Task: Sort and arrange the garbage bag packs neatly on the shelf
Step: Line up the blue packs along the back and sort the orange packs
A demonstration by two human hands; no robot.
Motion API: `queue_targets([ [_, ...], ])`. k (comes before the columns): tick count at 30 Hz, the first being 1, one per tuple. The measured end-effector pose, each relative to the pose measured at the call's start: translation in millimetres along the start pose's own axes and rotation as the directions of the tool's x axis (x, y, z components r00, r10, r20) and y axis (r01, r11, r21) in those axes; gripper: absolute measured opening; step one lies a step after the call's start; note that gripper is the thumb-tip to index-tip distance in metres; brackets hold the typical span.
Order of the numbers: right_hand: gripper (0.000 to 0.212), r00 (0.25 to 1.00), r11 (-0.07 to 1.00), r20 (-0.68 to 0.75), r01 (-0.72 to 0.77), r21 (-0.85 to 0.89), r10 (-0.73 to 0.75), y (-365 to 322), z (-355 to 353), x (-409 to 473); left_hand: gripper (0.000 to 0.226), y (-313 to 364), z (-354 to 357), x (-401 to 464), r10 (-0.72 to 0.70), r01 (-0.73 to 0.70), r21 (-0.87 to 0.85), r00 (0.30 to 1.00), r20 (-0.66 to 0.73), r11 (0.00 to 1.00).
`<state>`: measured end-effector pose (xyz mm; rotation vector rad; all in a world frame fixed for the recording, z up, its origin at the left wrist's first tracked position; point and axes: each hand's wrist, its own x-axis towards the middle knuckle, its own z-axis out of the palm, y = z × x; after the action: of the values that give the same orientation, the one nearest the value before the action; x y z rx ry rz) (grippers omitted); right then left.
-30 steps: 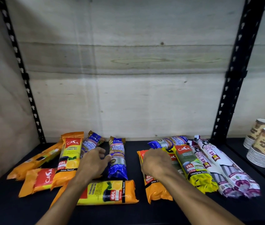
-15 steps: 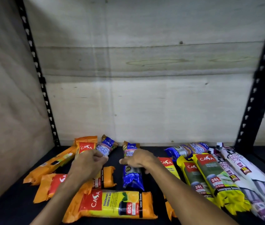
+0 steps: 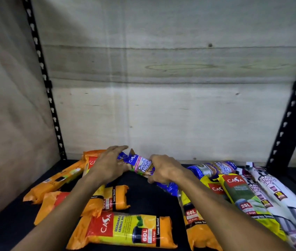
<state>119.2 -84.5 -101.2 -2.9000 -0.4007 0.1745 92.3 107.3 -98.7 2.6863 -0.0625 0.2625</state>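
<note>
Garbage bag packs lie scattered on a black shelf (image 3: 149,196). My right hand (image 3: 165,169) is closed on a blue "Single Handle" pack (image 3: 141,164), raised and tilted, its top end pointing left. My left hand (image 3: 107,165) closes over a second blue pack (image 3: 121,157), mostly hidden under the palm; the two packs nearly touch. Orange 60L packs lie in front (image 3: 123,230), at the left (image 3: 53,180) and under my right forearm (image 3: 196,220). A third blue pack (image 3: 214,168) lies at the back right.
Green-yellow 25L packs (image 3: 243,196) and white-purple drawstring packs (image 3: 279,196) lie side by side on the right. Black slotted uprights stand at the back left (image 3: 42,78) and back right (image 3: 292,105). A wooden back wall (image 3: 161,105) closes the shelf.
My right hand moved left from the orange pack, took the middle blue pack and lifted it toward the left hand. My left hand went farther back onto the other blue pack.
</note>
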Motion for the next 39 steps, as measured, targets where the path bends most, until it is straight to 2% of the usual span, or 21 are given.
queue_targets([
  [2,0.062,0.998,0.998,-0.022,0.055,-0.033,-0.056,5,-2,3,0.070,4,5,4,0.102,-0.105,0.092,0.994,0.038,0.990],
  [5,0.062,0.992,0.992,-0.017,0.122,-0.039,-0.123,13,-4,13,0.067,11,16,11,0.147,-0.159,0.154,0.985,0.086,0.975],
  [12,0.061,0.982,0.981,0.043,0.185,-0.057,-0.183,30,-1,43,0.053,14,45,35,0.154,-0.163,0.168,0.986,0.064,0.972],
  [20,0.062,0.979,0.975,0.013,0.204,-0.088,-0.204,48,5,72,0.047,14,63,64,0.143,-0.154,0.176,0.987,0.071,0.972],
  [25,0.051,0.978,0.965,-0.015,0.205,-0.163,-0.210,49,8,78,0.045,16,73,74,0.133,-0.140,0.209,0.990,0.045,0.968],
  [29,0.046,0.981,0.961,-0.061,0.167,-0.221,-0.185,48,15,75,0.045,19,78,71,0.110,-0.113,0.222,0.994,0.027,0.968],
  [33,0.057,0.985,0.983,-0.094,0.130,-0.133,-0.143,60,-6,60,0.043,34,75,63,0.145,-0.131,0.244,0.989,-0.039,0.961],
  [35,0.056,0.990,0.989,-0.091,0.094,-0.117,-0.105,79,-24,47,0.040,51,74,58,0.174,-0.159,0.202,0.983,-0.054,0.966],
  [39,0.049,1.000,0.990,-0.025,0.004,-0.140,-0.008,128,-46,18,0.036,89,82,54,0.212,-0.214,0.037,0.976,0.038,0.976],
])
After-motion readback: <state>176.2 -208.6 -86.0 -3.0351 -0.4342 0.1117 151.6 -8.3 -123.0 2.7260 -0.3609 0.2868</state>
